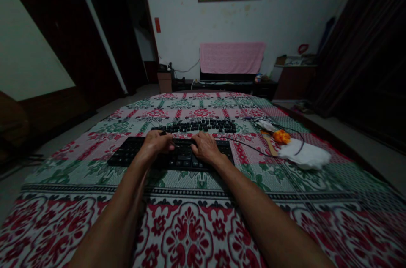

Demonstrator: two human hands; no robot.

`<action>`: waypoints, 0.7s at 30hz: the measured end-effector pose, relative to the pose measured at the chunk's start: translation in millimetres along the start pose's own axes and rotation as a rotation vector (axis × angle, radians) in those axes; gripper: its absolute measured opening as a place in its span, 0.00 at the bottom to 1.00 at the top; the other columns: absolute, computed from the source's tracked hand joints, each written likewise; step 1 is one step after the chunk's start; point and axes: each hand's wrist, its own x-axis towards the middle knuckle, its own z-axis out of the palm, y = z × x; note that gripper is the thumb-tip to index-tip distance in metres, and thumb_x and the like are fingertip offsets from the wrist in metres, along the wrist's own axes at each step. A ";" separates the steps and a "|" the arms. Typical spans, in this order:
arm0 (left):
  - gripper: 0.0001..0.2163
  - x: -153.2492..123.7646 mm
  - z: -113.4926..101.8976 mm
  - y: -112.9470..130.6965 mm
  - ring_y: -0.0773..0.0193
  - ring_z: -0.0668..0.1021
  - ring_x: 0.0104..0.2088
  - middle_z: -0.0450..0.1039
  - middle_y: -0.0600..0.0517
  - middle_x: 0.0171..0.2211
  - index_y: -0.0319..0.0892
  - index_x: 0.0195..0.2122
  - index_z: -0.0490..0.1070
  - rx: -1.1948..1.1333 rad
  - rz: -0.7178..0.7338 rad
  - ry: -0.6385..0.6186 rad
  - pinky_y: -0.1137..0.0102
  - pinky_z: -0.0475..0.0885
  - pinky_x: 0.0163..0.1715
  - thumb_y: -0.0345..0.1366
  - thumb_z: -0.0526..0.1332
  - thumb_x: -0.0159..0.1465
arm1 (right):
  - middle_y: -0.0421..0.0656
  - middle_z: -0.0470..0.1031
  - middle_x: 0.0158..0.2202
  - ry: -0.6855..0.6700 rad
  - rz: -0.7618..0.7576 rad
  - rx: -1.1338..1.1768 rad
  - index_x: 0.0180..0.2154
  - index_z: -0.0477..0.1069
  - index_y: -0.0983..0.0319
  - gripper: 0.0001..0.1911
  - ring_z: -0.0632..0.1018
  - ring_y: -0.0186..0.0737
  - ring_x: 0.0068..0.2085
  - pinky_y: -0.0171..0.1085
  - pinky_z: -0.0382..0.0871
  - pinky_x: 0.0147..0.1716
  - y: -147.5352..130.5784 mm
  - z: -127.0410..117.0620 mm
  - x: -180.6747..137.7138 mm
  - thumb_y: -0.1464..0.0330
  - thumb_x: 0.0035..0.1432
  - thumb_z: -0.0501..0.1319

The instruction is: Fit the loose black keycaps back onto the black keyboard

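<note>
A black keyboard [127, 149] lies across the patterned tablecloth in front of me. My left hand [156, 143] is closed above its middle, around what looks like a thin tool with a dark end [164, 133]; its exact kind is too dim to make out. My right hand [205, 146] rests on the right part of the keyboard, thumb apart from the bent fingers, with no object visible in it. Just beyond the keyboard, many loose black keycaps [206, 125] are laid out in rough rows. The keys beneath both hands are partly hidden.
The cloth-covered table [190, 225] fills the foreground. To the right lie a white cloth or bag [306, 154], an orange fluffy thing [281, 137] and a black cable [253, 149]. Against the far wall, a pink cloth [233, 57] drapes a screen on a low cabinet.
</note>
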 end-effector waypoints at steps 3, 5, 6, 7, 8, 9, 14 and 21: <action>0.08 2.8 -2.4 -1.4 0.66 0.71 0.14 0.70 0.51 0.14 0.38 0.21 0.68 -0.026 0.034 0.015 0.75 0.65 0.16 0.38 0.57 0.50 | 0.47 0.67 0.44 -0.032 0.011 0.013 0.45 0.68 0.61 0.15 0.66 0.42 0.45 0.41 0.58 0.46 0.3 -1.8 1.4 0.64 0.58 0.53; 0.08 7.5 2.6 -7.3 0.66 0.72 0.15 0.70 0.52 0.15 0.38 0.24 0.68 -0.015 0.057 0.006 0.75 0.65 0.16 0.38 0.57 0.50 | 0.47 0.68 0.44 -0.056 0.017 0.032 0.45 0.68 0.61 0.14 0.66 0.42 0.45 0.42 0.58 0.46 0.9 -3.8 2.9 0.65 0.57 0.53; 0.08 9.8 6.2 -10.5 0.66 0.72 0.15 0.71 0.52 0.15 0.38 0.26 0.68 0.008 0.075 0.009 0.76 0.65 0.16 0.38 0.57 0.50 | 0.48 0.68 0.44 -0.058 0.015 0.050 0.45 0.69 0.61 0.14 0.67 0.42 0.45 0.42 0.59 0.46 1.0 -5.3 3.6 0.65 0.57 0.53; 0.09 11.6 9.8 -13.3 0.66 0.73 0.15 0.71 0.52 0.16 0.39 0.27 0.68 0.017 0.102 0.016 0.76 0.65 0.16 0.39 0.57 0.51 | 0.48 0.68 0.44 -0.052 0.004 0.078 0.45 0.69 0.61 0.15 0.67 0.42 0.45 0.41 0.59 0.46 1.0 -6.9 4.4 0.66 0.57 0.53; 0.10 12.7 13.1 -15.3 0.66 0.73 0.16 0.72 0.52 0.17 0.39 0.29 0.68 0.017 0.127 0.013 0.76 0.65 0.16 0.40 0.57 0.51 | 0.48 0.69 0.44 -0.042 -0.018 0.119 0.46 0.69 0.61 0.15 0.68 0.42 0.45 0.41 0.59 0.46 0.6 -8.8 5.1 0.66 0.57 0.54; 0.10 12.9 15.6 -16.1 0.65 0.74 0.17 0.72 0.52 0.17 0.39 0.30 0.68 0.009 0.153 0.014 0.76 0.65 0.16 0.41 0.57 0.51 | 0.47 0.69 0.45 -0.029 -0.046 0.173 0.46 0.69 0.60 0.16 0.68 0.42 0.46 0.40 0.59 0.46 0.1 -10.8 5.9 0.66 0.56 0.55; 0.12 3.7 19.0 -6.8 0.65 0.75 0.19 0.72 0.54 0.20 0.40 0.32 0.67 -0.170 0.265 -0.013 0.74 0.68 0.19 0.43 0.58 0.51 | 0.40 0.75 0.38 -0.076 -0.150 0.557 0.42 0.73 0.58 0.14 0.72 0.37 0.40 0.34 0.63 0.40 -1.6 -15.0 11.2 0.68 0.54 0.56; 0.13 -10.8 18.0 7.7 0.68 0.74 0.19 0.70 0.56 0.21 0.39 0.31 0.65 -0.408 0.291 -0.114 0.76 0.69 0.20 0.43 0.61 0.50 | 0.36 0.71 0.24 -0.234 0.046 1.055 0.29 0.73 0.64 0.09 0.69 0.30 0.26 0.29 0.60 0.27 3.7 -10.2 16.7 0.66 0.48 0.57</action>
